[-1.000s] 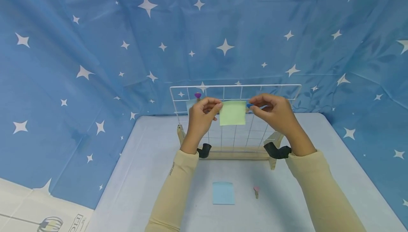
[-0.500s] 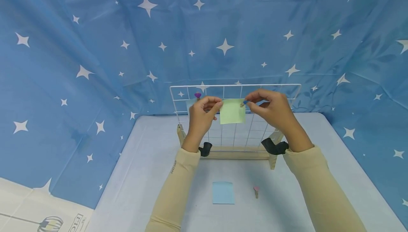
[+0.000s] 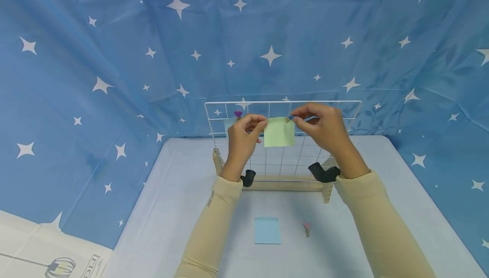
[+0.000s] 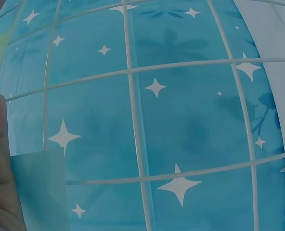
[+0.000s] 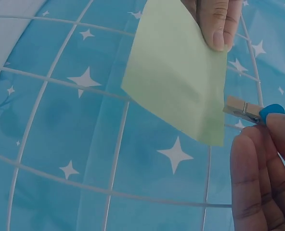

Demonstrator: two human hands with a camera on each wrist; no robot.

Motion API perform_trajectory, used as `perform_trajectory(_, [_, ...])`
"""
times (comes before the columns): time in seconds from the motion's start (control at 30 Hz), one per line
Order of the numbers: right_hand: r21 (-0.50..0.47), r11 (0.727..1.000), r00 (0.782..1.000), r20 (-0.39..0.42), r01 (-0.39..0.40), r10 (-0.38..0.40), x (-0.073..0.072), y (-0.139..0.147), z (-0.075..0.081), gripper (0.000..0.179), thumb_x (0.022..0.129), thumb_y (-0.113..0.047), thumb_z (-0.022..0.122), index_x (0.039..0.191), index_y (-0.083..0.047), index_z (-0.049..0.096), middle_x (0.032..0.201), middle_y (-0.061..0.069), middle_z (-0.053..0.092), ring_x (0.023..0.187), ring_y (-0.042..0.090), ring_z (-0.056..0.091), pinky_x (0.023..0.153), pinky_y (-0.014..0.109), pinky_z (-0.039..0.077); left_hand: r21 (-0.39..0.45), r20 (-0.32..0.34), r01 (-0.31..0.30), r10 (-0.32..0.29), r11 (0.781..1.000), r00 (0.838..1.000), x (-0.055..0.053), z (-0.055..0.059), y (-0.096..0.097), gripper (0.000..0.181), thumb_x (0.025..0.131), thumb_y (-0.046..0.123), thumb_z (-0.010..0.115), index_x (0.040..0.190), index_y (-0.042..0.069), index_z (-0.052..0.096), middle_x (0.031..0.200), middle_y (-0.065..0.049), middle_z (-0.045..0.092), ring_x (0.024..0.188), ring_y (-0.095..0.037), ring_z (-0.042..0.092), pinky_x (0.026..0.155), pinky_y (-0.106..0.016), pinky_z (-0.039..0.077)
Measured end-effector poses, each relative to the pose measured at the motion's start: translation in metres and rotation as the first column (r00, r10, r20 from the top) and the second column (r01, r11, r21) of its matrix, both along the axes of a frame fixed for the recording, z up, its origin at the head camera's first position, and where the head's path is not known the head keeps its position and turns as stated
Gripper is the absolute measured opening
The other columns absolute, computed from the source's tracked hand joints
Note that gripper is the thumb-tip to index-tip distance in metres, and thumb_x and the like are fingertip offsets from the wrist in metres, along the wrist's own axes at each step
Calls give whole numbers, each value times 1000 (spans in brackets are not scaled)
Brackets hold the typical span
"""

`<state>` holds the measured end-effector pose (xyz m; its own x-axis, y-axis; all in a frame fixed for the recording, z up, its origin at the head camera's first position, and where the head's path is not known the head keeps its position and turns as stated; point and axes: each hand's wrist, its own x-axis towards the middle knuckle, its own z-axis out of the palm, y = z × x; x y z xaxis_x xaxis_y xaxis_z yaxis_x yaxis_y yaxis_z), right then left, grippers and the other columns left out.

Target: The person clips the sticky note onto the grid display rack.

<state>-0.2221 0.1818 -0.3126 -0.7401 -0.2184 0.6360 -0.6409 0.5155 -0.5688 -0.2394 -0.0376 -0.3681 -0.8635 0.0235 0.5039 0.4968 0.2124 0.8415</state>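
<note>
In the head view my left hand (image 3: 244, 138) pinches the upper left corner of a pale green sticky note (image 3: 279, 133), which hangs in front of a white wire grid (image 3: 282, 101). My right hand (image 3: 321, 126) pinches a small wooden clothespin (image 5: 243, 108) by its blue end. The clothespin's tip is right at the note's top edge, near the right corner. In the right wrist view the left hand's thumb (image 5: 218, 38) lies on the note. A blue sticky note (image 4: 39, 187) on the grid is partly hidden behind my left hand, below a purple heart clothespin (image 3: 238, 113).
On the table (image 3: 183, 210) lie another blue sticky note (image 3: 267, 230) and a clothespin with a pink heart (image 3: 307, 229). The grid stands on a wooden base (image 3: 282, 185) with a foot at each end. A blue star-patterned cloth (image 3: 214, 36) hangs behind.
My right hand has moved left and slightly up, bringing the blue-ended clothespin from beside the green note to its top edge. The green note has risen slightly, still in my left hand.
</note>
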Motion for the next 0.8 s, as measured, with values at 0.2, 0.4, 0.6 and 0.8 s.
perform_trajectory(0.2, [-2,999,998,-45,44,-44,-2,-5,0,9,95,11,74,102,8,80,99,24,79,86,40,78,76,3,50,7,-16,-19,19,1000,1000,0,-2,2,15,105,19,75,110,5,80,99,-10,80,88,-21,76,63,-30,63])
perform_trajectory(0.4, [93,990,994,-46,107,-103,-3,-15,5,9,99,4,74,103,6,82,96,23,79,80,36,77,74,46,65,2,-63,-59,59,998,996,-2,-5,6,15,105,17,75,110,4,80,100,-11,80,89,-24,76,63,-29,63])
perform_trajectory(0.6, [156,978,991,-5,136,-137,-2,-22,13,10,100,1,74,104,4,82,94,22,80,78,36,76,70,53,63,-1,-96,-81,81,997,992,-3,-6,9,14,104,15,75,109,2,79,100,-11,80,89,-27,76,63,-29,63])
perform_trajectory(0.8, [191,969,984,55,156,-169,-1,-31,16,13,103,0,71,107,5,82,97,23,80,82,36,76,71,52,62,3,-103,-83,83,997,991,-3,-8,11,14,105,14,74,109,1,78,101,-13,80,89,-28,75,65,-28,63])
